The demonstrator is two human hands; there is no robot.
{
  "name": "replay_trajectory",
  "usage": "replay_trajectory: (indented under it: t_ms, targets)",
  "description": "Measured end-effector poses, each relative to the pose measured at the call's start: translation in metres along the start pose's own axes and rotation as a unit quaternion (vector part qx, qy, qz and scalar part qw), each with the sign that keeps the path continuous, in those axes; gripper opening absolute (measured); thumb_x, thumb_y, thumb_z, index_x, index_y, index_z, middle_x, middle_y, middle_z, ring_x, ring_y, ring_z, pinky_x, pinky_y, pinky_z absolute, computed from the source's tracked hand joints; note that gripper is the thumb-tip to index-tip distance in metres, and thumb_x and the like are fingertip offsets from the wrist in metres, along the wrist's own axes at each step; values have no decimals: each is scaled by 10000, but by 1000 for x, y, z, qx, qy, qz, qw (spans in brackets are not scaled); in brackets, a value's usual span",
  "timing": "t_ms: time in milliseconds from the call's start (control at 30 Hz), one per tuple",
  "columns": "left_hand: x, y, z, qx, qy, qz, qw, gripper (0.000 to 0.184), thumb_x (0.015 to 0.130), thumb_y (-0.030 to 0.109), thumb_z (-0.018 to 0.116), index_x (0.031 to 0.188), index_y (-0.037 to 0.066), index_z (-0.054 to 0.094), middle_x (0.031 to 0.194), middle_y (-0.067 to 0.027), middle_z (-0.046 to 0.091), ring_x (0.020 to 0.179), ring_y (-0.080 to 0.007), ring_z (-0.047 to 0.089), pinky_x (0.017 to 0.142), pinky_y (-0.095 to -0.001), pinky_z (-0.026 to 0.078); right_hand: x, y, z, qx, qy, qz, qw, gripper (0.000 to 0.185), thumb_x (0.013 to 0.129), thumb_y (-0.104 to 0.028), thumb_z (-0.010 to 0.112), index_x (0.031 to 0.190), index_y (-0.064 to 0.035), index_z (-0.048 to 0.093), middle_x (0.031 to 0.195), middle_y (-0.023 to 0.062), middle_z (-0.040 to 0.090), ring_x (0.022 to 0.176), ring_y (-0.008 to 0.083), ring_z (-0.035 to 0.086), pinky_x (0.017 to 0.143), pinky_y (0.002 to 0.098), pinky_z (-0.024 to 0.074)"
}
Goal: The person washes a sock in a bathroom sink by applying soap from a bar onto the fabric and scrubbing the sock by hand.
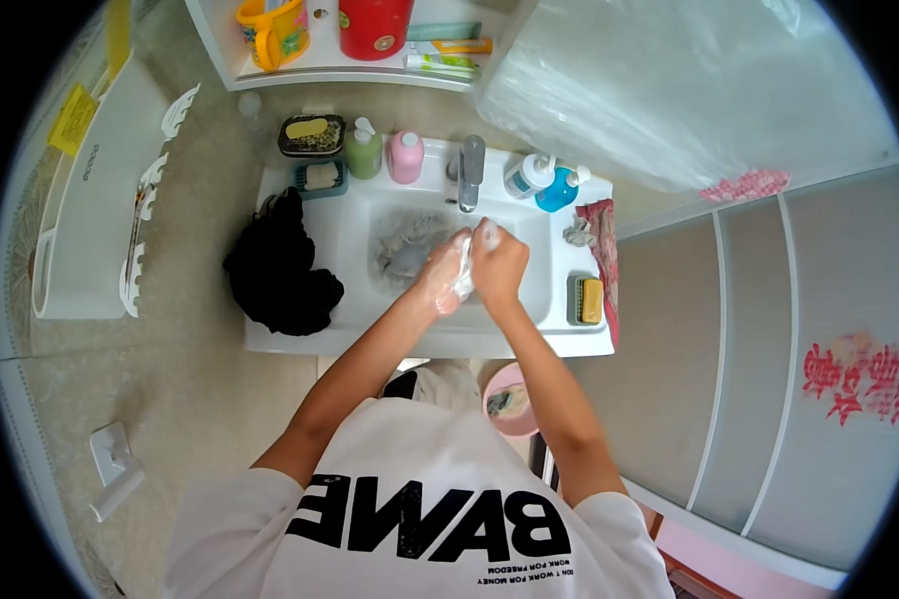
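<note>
Left grip [448, 268] and right grip [498, 262], closed on sudsy cloth [464, 262] over sink [352, 222], presumably to catch drips; tap [471, 172], twelve o'clock.

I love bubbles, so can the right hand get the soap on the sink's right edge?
Probably yes: nothing stands between the right hand and the soap, though that hand may first need to leave the left hand.

Head view (wide, round-edged), looking steeply down; sink [352, 240] near
</note>
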State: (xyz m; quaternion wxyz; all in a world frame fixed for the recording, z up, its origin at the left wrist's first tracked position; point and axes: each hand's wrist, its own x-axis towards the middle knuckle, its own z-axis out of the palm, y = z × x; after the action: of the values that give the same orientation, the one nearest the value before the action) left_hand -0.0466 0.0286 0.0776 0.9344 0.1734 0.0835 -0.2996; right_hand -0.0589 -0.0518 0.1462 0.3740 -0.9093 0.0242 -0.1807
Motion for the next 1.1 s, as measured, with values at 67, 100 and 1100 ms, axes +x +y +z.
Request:
replay_trajectory:
  t_ms: [67,100,1100]
  targets:
    - [7,1,-27,-79,-110,3,991,218,948,264,533,1095,104,557,924,-4,598,839,-135,601,746,-301,526,-5,-12,1,-1,-1,-44,999,283,848,-203,583,636,-16,591,599,219,565,541,383,570,557,463,451]
    - [7,7,-24,40,42,13,998,206,965,269,495,1093,119,554,942,-16,609,845,-135,610,731,-295,531,-23,-15,10,14,12,-134,991,274,848,-186,587,641,-6,590,593,219,556,534,387,559,531,448,436]
    - [-21,19,82,66,206,32,976,306,948,447,492,860,165,569,705,59,560,587,-92,528,496,-276,415,2,-9,-2,3,47,-70,996,273,818,-208,637,642,-14,562,587,222,526,533,402,523,511,433,412]
